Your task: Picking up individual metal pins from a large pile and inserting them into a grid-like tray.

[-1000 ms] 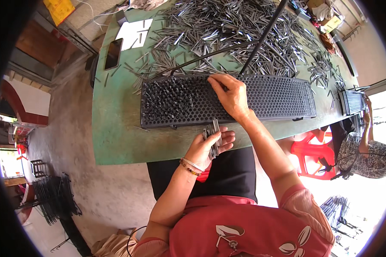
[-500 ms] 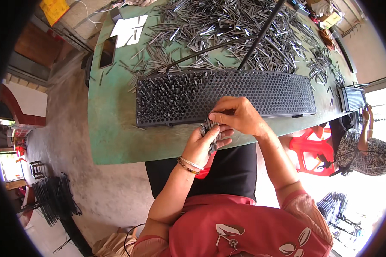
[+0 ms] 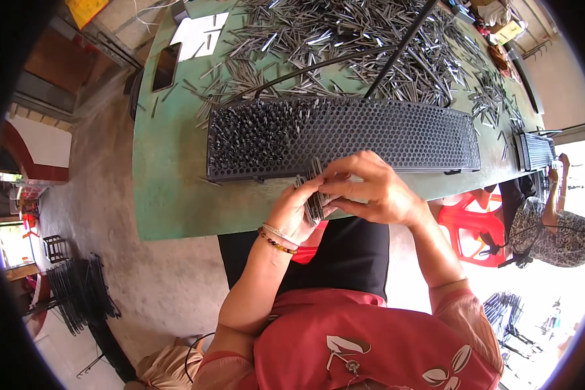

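My left hand (image 3: 291,213) is closed around a bundle of thin dark metal strips (image 3: 314,207) just in front of the table's near edge. At the top of that bundle my right hand (image 3: 380,190) pinches, its thumb and fingers on strips that stick up past the rest. What exactly lies between the right fingertips is partly hidden. Just beyond both hands is a long black perforated rack (image 3: 383,133) with rows of round holes. Its left part is packed with upright strips (image 3: 253,140); the holes on its right side show bare.
A large heap of loose strips (image 3: 344,39) covers the back of the green table (image 3: 169,208). Black rods (image 3: 396,55) rise behind the rack. A phone (image 3: 166,67) and white paper (image 3: 195,38) lie back left. At right, another person (image 3: 556,231) works beside a red chair (image 3: 474,218).
The right fingers have shifted on the bundle, and some strips now stand out above it. My left hand has moved slightly left and turned. The view has tilted a little.
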Demonstrator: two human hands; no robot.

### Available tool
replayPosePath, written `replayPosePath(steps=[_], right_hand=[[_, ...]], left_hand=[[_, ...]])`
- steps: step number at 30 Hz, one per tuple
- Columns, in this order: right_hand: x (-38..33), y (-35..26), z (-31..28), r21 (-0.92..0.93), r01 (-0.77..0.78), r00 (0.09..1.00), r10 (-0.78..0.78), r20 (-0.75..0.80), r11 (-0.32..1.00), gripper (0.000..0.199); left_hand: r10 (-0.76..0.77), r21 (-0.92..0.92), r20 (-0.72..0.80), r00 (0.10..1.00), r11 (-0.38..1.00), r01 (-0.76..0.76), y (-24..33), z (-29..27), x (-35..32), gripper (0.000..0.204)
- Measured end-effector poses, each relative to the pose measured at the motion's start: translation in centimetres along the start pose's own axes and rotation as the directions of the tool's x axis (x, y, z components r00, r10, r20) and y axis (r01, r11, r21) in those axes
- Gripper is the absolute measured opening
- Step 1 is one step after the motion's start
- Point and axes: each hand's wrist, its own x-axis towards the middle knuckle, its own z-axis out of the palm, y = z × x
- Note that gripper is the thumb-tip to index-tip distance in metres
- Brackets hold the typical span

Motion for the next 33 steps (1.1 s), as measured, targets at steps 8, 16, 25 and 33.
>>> replayPosePath(steps=[8,16,25,33], right_hand=[[-1.9,0.3,1.7,-0.389,0.253,0.962,-0.272,0.007,0.886,0.033],[-0.8,2.0,0.1,0.352,-0.386,0.779,0.506,-0.37,0.852,0.013],[0.7,2.5,0.5,0.744,-0.493,0.67,0.742,-0.006,0.451,0.022],[0.3,2.3,0.4,0.632,-0.577,0.692,0.721,0.041,0.517,0.02]], left_hand=[[-0.062,-0.082,0.135,0.989,0.994,0.073,-1.0,-1.8,0.1,0.028],[-0.128,0.004,-0.059,0.99,0.992,0.129,-0.5,2.2,-0.8,0.029],[0.329,0.52,-0.104,0.938,0.822,-0.231,-0.6,1.9,-0.7,0.022],[0.465,0.769,-0.068,0.883,0.589,-0.25,-1.3,1.2,0.0,0.021]])
